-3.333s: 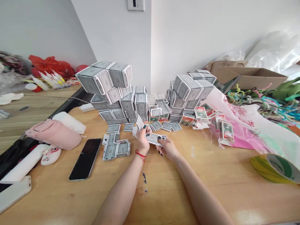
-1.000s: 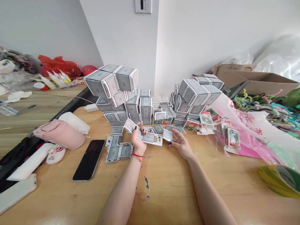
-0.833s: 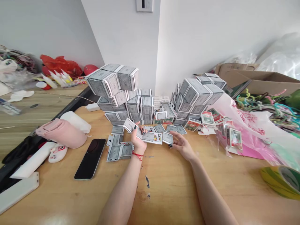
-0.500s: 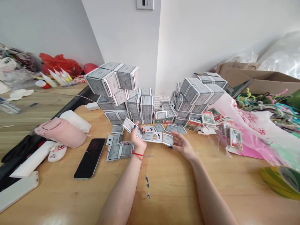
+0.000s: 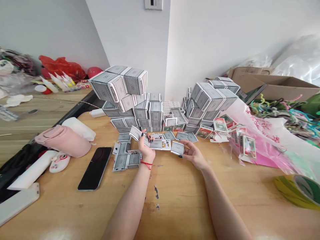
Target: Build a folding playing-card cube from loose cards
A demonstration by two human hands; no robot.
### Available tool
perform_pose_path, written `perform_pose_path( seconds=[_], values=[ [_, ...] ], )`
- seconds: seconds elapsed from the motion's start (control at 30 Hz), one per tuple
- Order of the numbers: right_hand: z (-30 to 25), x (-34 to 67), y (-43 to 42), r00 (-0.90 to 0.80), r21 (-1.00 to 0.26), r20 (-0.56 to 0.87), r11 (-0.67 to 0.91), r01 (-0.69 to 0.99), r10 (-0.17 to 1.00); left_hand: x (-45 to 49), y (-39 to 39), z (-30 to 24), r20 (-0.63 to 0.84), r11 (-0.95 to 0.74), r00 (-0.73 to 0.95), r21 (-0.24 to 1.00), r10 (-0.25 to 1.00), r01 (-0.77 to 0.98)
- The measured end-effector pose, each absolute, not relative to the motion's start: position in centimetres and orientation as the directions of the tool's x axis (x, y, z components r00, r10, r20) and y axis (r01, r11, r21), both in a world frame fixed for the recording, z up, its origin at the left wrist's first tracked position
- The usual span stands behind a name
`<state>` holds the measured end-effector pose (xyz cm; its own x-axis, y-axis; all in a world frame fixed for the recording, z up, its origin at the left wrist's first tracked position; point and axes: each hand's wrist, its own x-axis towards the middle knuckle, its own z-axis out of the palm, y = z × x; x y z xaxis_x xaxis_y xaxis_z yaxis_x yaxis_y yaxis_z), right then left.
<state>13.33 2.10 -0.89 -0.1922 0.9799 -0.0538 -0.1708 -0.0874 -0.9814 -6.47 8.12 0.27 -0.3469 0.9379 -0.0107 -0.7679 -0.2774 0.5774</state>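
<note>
Playing cards (image 5: pixel 157 144) fan from the left hand (image 5: pixel 146 149) (right fingertips (image 5: pixel 182 142) at far edge).

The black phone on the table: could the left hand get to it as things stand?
Probably yes. The left hand holds playing cards, and a small group of cards lies between it and the phone, but bare wood nearer the person looks free.

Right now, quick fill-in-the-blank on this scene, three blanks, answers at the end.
1. The left hand, holding a linked strip of playing cards, has a red string ____ on its wrist.
2. The right hand is ____, with its fingers spread near the end of the strip.
3. The black smartphone lies screen ____ on the wooden table.

Missing words: bracelet; open; up.
</note>
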Motion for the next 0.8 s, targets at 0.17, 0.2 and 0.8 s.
perform_pose_path(
  seconds=[0.17, 0.2, 0.8],
  values=[
    [-0.9, 13.2, 2.1, -0.176, -0.986, -0.063, -0.088, -0.139, 0.982, -6.4, 7.9, 0.4, 0.007, -0.264, -0.318, 0.572, 0.948, -0.777],
    [-1.0, 13.2, 2.1, -0.178, -0.987, -0.064, -0.088, -0.133, 0.982, -6.3, 7.9, 0.4, 0.014, -0.259, -0.306, 0.57, 0.952, -0.78],
    [-1.4, 11.6, 2.0, -0.151, -0.999, 0.005, 0.011, 0.037, 0.988, -5.6, 7.6, 0.3, -0.015, -0.133, -0.166, 0.529, 0.986, -0.838]
  ],
)
